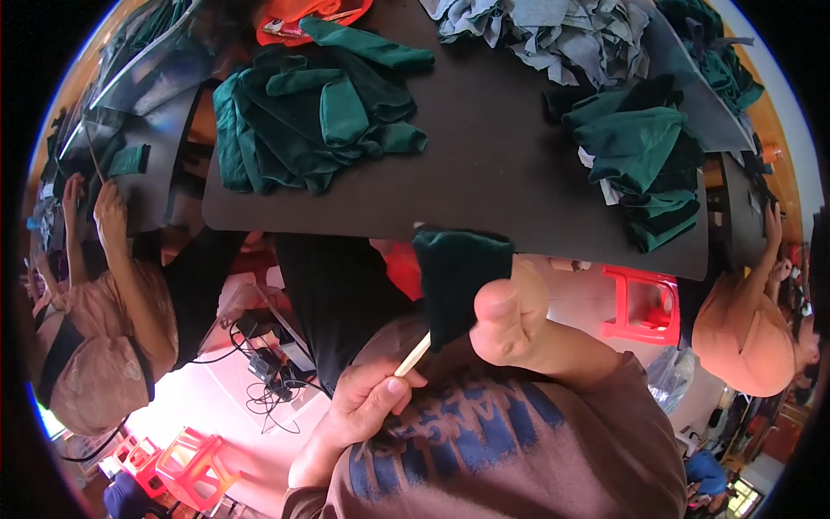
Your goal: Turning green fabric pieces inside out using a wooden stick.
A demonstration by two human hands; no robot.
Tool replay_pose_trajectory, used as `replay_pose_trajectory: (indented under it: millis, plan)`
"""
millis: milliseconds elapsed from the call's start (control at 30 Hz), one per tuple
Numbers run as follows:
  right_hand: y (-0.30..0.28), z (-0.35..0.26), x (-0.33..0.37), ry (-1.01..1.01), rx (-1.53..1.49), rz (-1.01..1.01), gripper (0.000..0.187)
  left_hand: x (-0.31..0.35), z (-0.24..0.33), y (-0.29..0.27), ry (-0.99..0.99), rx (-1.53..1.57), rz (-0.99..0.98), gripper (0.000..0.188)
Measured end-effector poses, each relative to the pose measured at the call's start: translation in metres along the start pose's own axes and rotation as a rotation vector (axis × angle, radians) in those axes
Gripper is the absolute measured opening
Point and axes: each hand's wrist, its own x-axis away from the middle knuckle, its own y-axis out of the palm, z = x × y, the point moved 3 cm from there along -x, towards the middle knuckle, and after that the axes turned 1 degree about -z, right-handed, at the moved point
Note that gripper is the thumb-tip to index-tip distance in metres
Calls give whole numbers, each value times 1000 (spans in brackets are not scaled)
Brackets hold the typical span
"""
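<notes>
In front of my chest, just off the table's near edge, hangs a small dark green velvet piece (pixel 462 281), pouch-like in shape. My right hand (pixel 510 316) grips its right side, with fingers curled and thumb pressed against the cloth. My left hand (pixel 376 398) is closed round a pale, flat wooden stick (pixel 414 355). The stick slants up to the cloth's lower left edge, where its upper end drops out of sight; whether it is inside or behind the cloth, I cannot tell.
On the dark table (pixel 484 156) lie a green velvet heap (pixel 303 121) at left, another green stack (pixel 635 156) at right and grey cloth pieces (pixel 571 35) behind. An orange-red dish (pixel 281 30) sits at the back. Co-workers sit left and right. Red stools (pixel 640 303) and cables (pixel 268 372) are below.
</notes>
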Motion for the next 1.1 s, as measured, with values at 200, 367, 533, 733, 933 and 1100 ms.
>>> replay_pose_trajectory:
  millis: [200,367,533,733,933,1100]
  plan:
    - [2,0,5,33,94,-58,26,-4,2,4,-3,0,84,43]
    - [8,1,15,77,72,-97,22,-3,-4,7,6,1,100,43]
    - [0,8,17,5,191,-148,23,-3,-3,4,-26,22,100,45]
    - [-4,4,17,215,-18,19,33,0,-6,1,-28,-28,112,45]
    - [10,3,20,247,-40,-66,39,-9,-4,8,102,51,84,32]
    - [10,4,22,202,54,-165,32,-8,-7,8,82,144,89,32]
